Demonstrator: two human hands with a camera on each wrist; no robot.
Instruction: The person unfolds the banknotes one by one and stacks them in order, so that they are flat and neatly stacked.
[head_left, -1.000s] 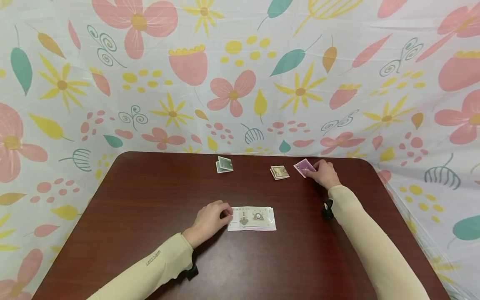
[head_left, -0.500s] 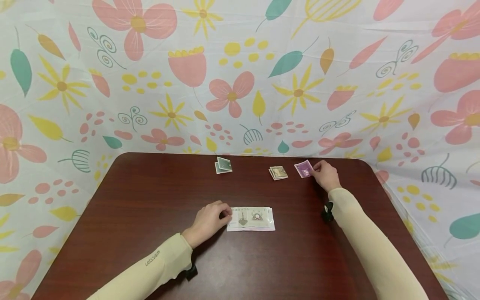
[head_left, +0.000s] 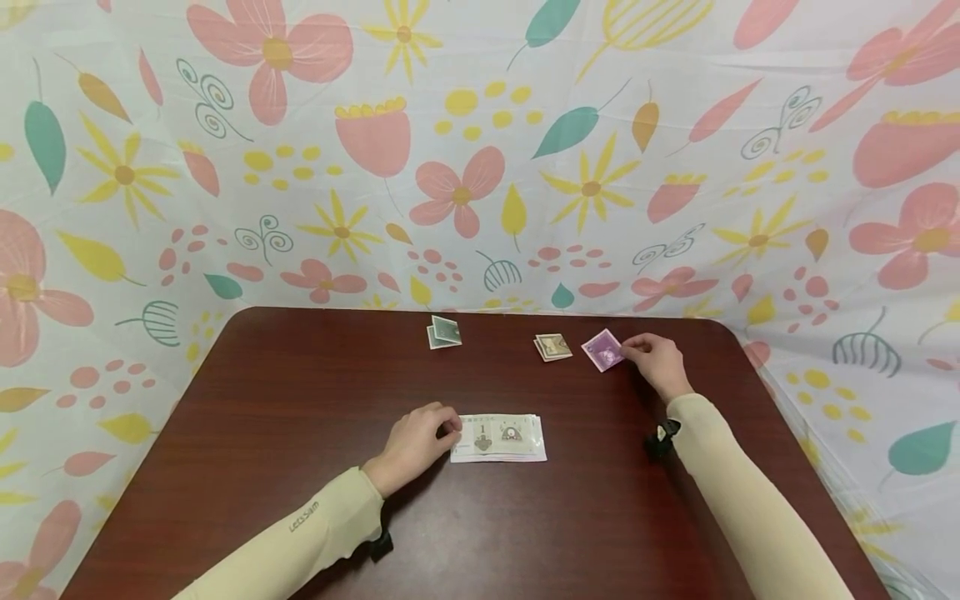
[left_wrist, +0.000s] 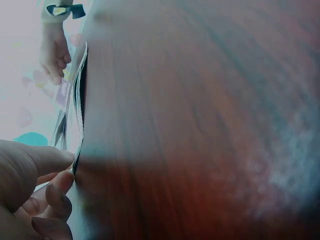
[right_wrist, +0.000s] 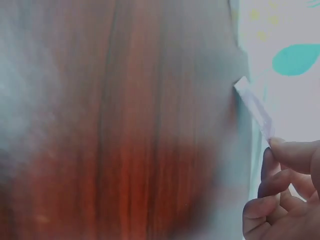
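My left hand [head_left: 417, 442] pinches the left end of a small stack of paper notes [head_left: 512, 435] at the middle of the table. The top note carries a "1" and a little cartoon figure. In the left wrist view the stack's edge [left_wrist: 79, 115] runs up from between thumb and forefinger. Toward the far right, my right hand [head_left: 657, 362] holds the right corner of a purple note [head_left: 602, 350] between thumb and fingers. The right wrist view shows this note [right_wrist: 256, 110] as a pale strip leading out from the fingertips.
A folded tan note [head_left: 553, 347] lies just left of the purple one. Farther left, near the back edge, a folded green note [head_left: 445, 332] stands partly open. A flowered cloth [head_left: 465, 250] hangs behind the dark wooden table [head_left: 300, 375].
My right hand has slid its hold from over the purple note out to its right corner, and the note has turned. The left hand stays on the stack.
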